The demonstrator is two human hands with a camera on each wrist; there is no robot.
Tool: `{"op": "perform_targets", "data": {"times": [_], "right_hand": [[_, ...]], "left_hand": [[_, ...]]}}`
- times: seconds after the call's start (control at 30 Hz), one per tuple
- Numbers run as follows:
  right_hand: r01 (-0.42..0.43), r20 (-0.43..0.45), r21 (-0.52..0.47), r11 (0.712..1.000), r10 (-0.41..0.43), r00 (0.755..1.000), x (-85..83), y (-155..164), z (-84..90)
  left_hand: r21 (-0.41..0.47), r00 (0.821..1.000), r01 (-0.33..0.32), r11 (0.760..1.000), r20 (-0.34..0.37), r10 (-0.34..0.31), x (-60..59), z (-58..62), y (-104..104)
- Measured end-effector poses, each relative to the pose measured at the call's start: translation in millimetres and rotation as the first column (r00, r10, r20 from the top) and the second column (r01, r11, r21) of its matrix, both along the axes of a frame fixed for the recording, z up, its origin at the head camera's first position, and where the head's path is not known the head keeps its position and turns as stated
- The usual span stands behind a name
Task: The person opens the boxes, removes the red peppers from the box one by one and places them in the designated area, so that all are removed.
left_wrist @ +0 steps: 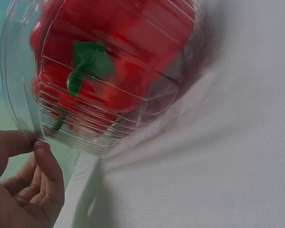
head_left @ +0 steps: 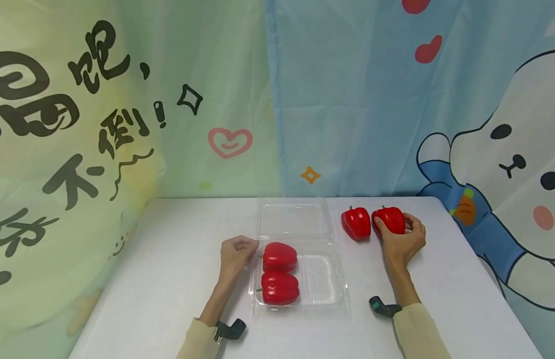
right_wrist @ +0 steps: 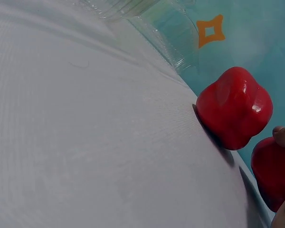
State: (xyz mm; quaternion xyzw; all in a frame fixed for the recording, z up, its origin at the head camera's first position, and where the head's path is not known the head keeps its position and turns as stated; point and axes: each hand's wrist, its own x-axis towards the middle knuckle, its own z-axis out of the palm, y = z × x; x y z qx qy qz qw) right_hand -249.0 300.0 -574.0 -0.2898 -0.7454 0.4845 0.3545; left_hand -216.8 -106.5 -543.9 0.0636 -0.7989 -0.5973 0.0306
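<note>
A clear plastic clamshell box lies with its lid folded back on the white table. Two red bell peppers, one toward the back and one toward the front, fill its left side, green stems pointing left. My left hand pinches the box's left rim between thumb and forefinger, plain in the left wrist view. To the right of the box, my right hand grips a red bell pepper with thumb and fingers on either side. Another red bell pepper stands just left of it.
The white table ends at a printed curtain behind it. Dark wrist cameras sit on the left wrist and the right wrist, near the beige sleeves.
</note>
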Motion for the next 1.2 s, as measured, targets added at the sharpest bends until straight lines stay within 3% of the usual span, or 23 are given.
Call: {"op": "perform_targets", "data": {"times": [1.2], "right_hand": [[-0.011, 0.053, 0.010, 1.000, 0.010, 0.999, 2.5, -7.5, -6.0]], "left_hand": [[0.011, 1.000, -0.005, 1.000, 0.000, 0.005, 1.6, 1.9, 1.0]]}}
